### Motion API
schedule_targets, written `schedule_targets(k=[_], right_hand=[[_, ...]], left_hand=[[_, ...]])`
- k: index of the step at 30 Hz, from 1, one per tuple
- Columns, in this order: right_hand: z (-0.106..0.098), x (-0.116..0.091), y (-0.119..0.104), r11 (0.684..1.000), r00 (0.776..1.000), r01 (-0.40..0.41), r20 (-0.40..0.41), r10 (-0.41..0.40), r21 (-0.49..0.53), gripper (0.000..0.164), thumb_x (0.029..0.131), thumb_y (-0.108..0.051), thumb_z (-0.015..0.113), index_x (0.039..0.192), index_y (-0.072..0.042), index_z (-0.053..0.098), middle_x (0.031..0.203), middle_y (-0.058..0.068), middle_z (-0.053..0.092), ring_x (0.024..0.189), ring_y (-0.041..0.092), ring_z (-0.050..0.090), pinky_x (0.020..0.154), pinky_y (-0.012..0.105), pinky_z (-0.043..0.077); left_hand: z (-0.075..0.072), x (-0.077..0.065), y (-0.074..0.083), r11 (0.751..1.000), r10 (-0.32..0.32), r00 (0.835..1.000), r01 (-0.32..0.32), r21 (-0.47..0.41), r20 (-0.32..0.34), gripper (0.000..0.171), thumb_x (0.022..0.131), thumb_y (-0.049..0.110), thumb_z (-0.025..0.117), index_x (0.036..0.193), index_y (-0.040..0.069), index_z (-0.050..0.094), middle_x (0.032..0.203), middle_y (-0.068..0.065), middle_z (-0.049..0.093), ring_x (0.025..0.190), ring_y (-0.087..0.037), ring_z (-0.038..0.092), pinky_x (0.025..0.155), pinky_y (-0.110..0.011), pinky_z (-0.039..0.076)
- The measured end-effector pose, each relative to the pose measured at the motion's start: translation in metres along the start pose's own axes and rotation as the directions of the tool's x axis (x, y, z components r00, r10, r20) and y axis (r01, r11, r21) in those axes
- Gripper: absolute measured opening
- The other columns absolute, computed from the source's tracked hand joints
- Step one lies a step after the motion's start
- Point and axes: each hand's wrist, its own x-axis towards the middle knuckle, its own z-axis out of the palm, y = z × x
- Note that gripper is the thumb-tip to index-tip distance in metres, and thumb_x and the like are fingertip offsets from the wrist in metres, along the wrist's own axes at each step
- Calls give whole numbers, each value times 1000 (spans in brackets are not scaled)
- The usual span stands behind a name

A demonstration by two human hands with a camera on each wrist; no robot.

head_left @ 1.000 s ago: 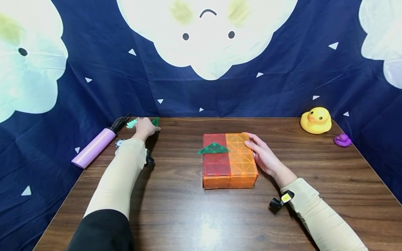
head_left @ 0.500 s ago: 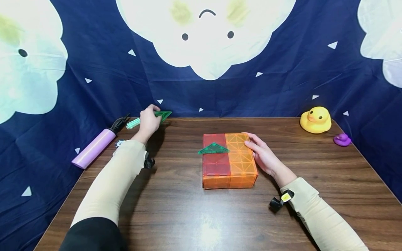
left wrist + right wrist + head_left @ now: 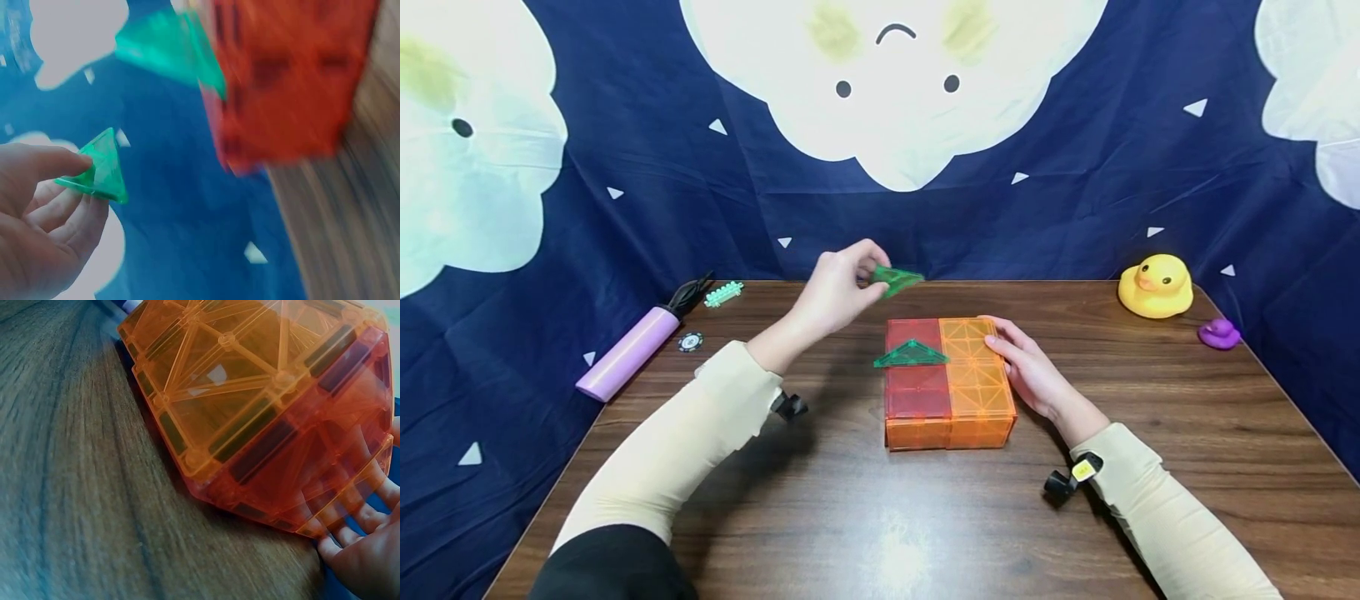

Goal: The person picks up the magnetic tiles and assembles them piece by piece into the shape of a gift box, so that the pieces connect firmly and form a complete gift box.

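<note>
A box of translucent magnetic tiles [image 3: 981, 387], red and orange, sits mid-table. One green triangular magnetic tile [image 3: 912, 355] stands on its top, also seen blurred in the left wrist view. My left hand [image 3: 842, 287] is in the air behind and left of the box, thumb and fingers pinching a second green triangular tile [image 3: 897, 280]. In the left wrist view, that held tile [image 3: 102, 169] is clear of the box. My right hand [image 3: 1030, 367] holds the box's back right corner. Through the clear tiles in the right wrist view, its fingers [image 3: 365, 515] show against the side.
A purple hand pump [image 3: 628, 352], a mint-green toothed piece [image 3: 724, 294] and a poker chip [image 3: 690, 342] lie at the left. A yellow rubber duck [image 3: 1156, 287] and a small purple duck [image 3: 1219, 334] stand back right. Blue cloth hangs behind the table [image 3: 850, 517].
My left hand has lifted the second green triangular tile from the back left and carried it right, near the box. The mint-green piece and poker chip are now uncovered. My right hand stays put.
</note>
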Motion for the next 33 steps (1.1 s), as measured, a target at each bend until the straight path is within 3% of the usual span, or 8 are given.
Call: schedule_targets(k=[4, 8, 11, 15, 25, 33], right_hand=[[0, 0, 0, 1000, 1000, 15, 8, -15, 4, 53, 109, -20, 50, 156, -5, 31, 135, 3, 51, 112, 12, 61, 91, 29, 54], [0, 0, -1, 1000, 1000, 29, 11, -29, 9, 47, 108, -19, 50, 151, -5, 35, 129, 2, 55, 110, 12, 61, 90, 28, 54], [-1, 0, -1, 999, 1000, 25, 13, -25, 21, 42, 108, -19, 50, 148, -10, 39, 130, 1, 55, 111, 11, 62, 91, 28, 54], [-1, -1, 0, 999, 999, 25, 18, -26, 40, 42, 109, -13, 46, 150, -11, 37, 134, 0, 54, 114, 10, 61, 94, 27, 52], [-2, 0, 2, 997, 997, 66, 26, -67, 35, 33, 109, -17, 47, 143, -16, 47, 130, -4, 56, 110, 7, 61, 92, 23, 51], [-2, 0, 2, 998, 998, 52, 18, -53, 24, 34, 109, -17, 49, 143, -15, 46, 132, -1, 54, 110, 9, 61, 90, 25, 53]], left_hand=[[10, -4, 35, 996, 84, 993, -82, -33, 87, 21, 90, 4, 76, 107, 7, 64, 95, -4, 74, 86, -14, 70, 75, -31, 55], [20, -5, 62, 987, 154, 972, -145, -64, 175, 23, 92, 3, 73, 113, 7, 66, 91, 0, 73, 76, -9, 65, 68, -27, 51], [29, -3, 75, 977, 213, 949, -205, -58, 231, 25, 92, 2, 71, 116, 7, 69, 89, 1, 72, 68, -9, 61, 63, -23, 49], [44, 0, 79, 963, 258, 916, -268, -8, 307, 23, 92, 2, 70, 114, 9, 71, 96, 0, 73, 66, -9, 56, 63, -20, 47], [68, 3, 81, 968, 143, 870, -223, 118, 472, 22, 89, 6, 75, 108, 12, 68, 101, 0, 73, 83, -11, 63, 75, -25, 51], [75, 4, 77, 960, 82, 860, -203, 192, 503, 25, 90, 10, 75, 114, 15, 70, 105, 3, 73, 84, -11, 62, 71, -28, 53]])
